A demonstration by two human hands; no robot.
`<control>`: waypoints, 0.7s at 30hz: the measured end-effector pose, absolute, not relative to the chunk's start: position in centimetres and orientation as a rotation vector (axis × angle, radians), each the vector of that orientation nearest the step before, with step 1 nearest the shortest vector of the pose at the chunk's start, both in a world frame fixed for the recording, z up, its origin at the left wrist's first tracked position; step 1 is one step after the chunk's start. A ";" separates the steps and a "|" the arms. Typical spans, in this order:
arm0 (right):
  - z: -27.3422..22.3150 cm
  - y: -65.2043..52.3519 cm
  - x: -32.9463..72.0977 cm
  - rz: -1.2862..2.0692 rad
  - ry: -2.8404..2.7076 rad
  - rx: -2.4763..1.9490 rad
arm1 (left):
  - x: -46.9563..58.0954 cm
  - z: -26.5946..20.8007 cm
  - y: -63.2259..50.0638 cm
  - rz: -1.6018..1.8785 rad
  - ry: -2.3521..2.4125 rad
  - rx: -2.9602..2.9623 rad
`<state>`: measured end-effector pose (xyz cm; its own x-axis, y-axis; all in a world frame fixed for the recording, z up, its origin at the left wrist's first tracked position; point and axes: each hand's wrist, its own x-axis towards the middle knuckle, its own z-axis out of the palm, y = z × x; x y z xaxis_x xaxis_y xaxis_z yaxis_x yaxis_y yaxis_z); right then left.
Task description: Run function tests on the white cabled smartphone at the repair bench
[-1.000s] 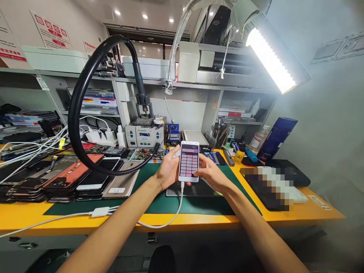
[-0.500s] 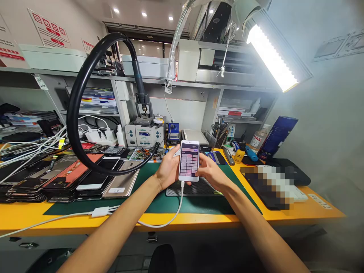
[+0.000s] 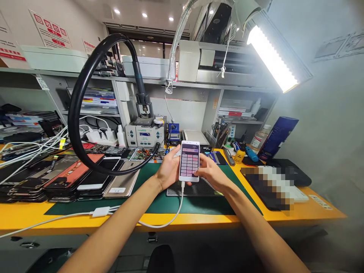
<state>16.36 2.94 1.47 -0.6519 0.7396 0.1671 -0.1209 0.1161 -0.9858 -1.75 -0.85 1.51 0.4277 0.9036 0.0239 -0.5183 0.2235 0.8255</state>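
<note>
A white smartphone (image 3: 189,160) is held upright in front of me, its lit screen filled with a grid of pale and pink boxes. My left hand (image 3: 168,169) is closed around its left side and back, with fingertips showing below the lower edge. On the right edge rests my right hand (image 3: 211,172), fingers curled against the side and thumb over the lower right of the screen. A white charging cable (image 3: 181,203) runs from the phone's bottom port. Beneath the hands lies a black perforated plate (image 3: 196,190) on a green mat (image 3: 155,206).
Stacked phones (image 3: 93,178) fill the left of the yellow bench (image 3: 199,220). A soldering station (image 3: 145,135) with a looping black hose (image 3: 72,102) stands behind them. A cable splitter (image 3: 101,211) lies near the front edge. Bottles and a dark tablet (image 3: 263,189) are at right; a lamp (image 3: 273,57) hangs above.
Both hands keep their hold on the phone. The right thumb has shifted very slightly left across the lower part of the screen; the screen looks the same.
</note>
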 end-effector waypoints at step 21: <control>1.5 2.9 16.3 1.610 -1.708 -0.608 | -1.7 1.6 -0.9 1.035 0.569 0.908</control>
